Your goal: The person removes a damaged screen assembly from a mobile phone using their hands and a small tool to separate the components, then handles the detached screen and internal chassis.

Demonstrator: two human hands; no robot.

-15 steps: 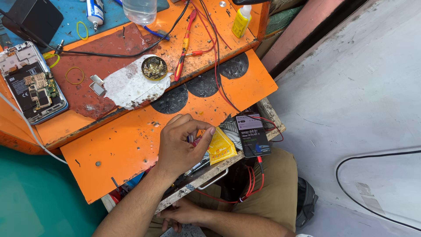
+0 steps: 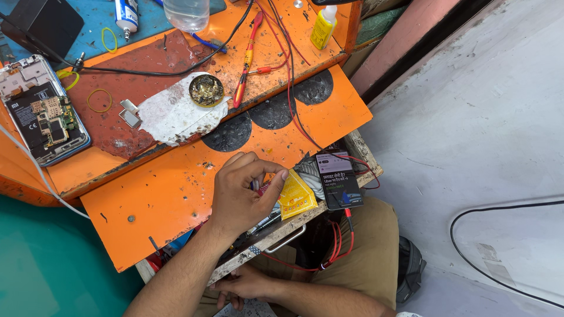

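The person's left hand [image 2: 241, 196] is curled over the open drawer [image 2: 276, 226] at the front of the orange workbench [image 2: 176, 188], its thumb and forefinger pinching the left edge of a small yellow packet [image 2: 296, 196]. The packet lies to the right of the fingers, just beside a black phone [image 2: 339, 181], with its long side running away from the person. The right hand [image 2: 247, 285] rests lower, under the drawer, its fingers loosely bent and holding nothing that can be seen, so the left hand is the nearer one.
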